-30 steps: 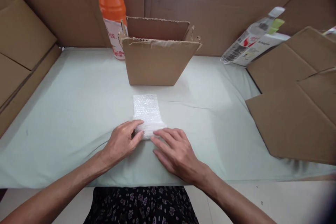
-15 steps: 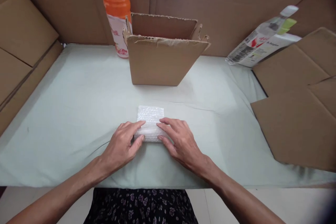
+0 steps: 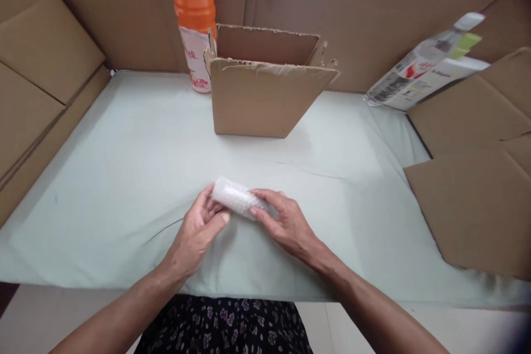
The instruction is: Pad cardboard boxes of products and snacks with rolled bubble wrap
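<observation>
A strip of bubble wrap, rolled into a short bubble wrap roll (image 3: 233,197), lies slanted between my two hands above the cloth. What is inside it, if anything, cannot be made out. My right hand (image 3: 284,220) pinches the roll's right end between thumb and fingers. At the left end, my left hand (image 3: 199,227) is cupped loosely round it, fingers curled against the end and thumb near the lower edge. Beyond the hands stands an open-topped cardboard box (image 3: 253,100), its upper edges torn and its inside mostly hidden.
Behind the box stands a bottle with orange contents (image 3: 194,8). At the back right a clear plastic bottle (image 3: 418,63) leans beside a white package (image 3: 440,80). Cardboard flaps (image 3: 477,204) flank the pale green cloth (image 3: 124,177) on both sides.
The flat tail of bubble wrap is now rolled up. The roll has turned, its left end farther away, and my left hand has shifted from pressing on top to cupping its end.
</observation>
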`<state>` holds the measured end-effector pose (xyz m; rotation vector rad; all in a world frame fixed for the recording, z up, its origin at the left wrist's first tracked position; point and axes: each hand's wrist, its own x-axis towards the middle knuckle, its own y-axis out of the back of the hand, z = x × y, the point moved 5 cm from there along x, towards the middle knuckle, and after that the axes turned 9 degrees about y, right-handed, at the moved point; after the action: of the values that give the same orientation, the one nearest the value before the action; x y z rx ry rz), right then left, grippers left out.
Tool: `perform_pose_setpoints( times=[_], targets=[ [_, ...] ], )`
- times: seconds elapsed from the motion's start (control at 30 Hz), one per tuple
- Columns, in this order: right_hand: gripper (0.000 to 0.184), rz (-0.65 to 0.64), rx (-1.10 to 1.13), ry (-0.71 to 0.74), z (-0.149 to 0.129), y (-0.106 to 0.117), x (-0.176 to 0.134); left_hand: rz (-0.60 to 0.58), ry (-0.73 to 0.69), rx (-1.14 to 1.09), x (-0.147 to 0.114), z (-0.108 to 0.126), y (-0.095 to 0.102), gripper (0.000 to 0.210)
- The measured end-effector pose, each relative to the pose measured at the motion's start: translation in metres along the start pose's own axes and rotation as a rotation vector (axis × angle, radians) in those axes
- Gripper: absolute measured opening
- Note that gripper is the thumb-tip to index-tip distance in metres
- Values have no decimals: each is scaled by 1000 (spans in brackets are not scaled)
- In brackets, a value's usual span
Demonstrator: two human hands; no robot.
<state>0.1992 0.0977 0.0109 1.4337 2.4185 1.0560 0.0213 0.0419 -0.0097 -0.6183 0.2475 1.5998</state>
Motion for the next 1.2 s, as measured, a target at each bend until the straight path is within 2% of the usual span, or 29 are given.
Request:
perform_pose_setpoints(
  times=[0.07, 0.13, 0.27, 0.3, 0.37, 0.43, 0.5, 0.6, 0.67, 0.7, 0.77, 0.9, 0.97, 1.0, 1.07, 1.13, 1.2],
  targets=[
    [20, -75, 126, -26, -6, -3, -5, 0, 18, -25, 0, -3, -5, 83],
    [19, -92, 186, -12, -11, 1, -8, 1, 16, 31, -2, -2, -8, 84],
    [46, -110, 267, -3, -15, 14, -5, -113, -43, 241, -11, 6, -17, 87],
    [46, -129, 306, 1, -16, 15, -4, -144, -58, 289, -13, 6, -20, 88],
    [33, -105, 387, 26, -19, 16, -1, -172, -85, 335, -14, 5, -26, 88],
    [18, 15, 431, 35, -16, 18, 0, -164, -126, 318, -11, 2, -29, 89],
    [13, 87, 438, -2, -9, 17, 0, -162, -151, 334, -7, -4, -31, 86],
    [14, -39, 459, -122, 4, 11, -1, -156, -154, 509, 0, -13, -31, 79],
    [15, -140, 446, -192, 8, 13, -1, -156, -204, 654, 3, -10, -30, 75],
    [15, -159, 424, -205, 9, 18, -1, -148, -269, 723, 3, -2, -30, 73],
    [14, -140, 369, -195, 8, 35, 2, -81, -492, 860, 4, 27, -31, 66],
    [12, -42, 284, -145, 2, 73, 5, 249, -1121, 1050, 6, 124, -43, 55],
    [11, -12, 204, -126, -1, 89, 5, 385, -1327, 1128, 19, 169, -51, 56],
    [10, 4, 157, -116, -2, 97, 4, 431, -1345, 1189, 31, 187, -53, 58],
    [10, 57, 64, -85, -4, 111, 2, 491, -1286, 1298, 59, 213, -54, 57],
    [12, 137, -5, -41, -6, 127, -1, 513, -1220, 1359, 78, 221, -53, 49],
    [16, 244, -38, -14, -7, 145, -6, 496, -1276, 1368, 76, 216, -55, 39]
  ],
)
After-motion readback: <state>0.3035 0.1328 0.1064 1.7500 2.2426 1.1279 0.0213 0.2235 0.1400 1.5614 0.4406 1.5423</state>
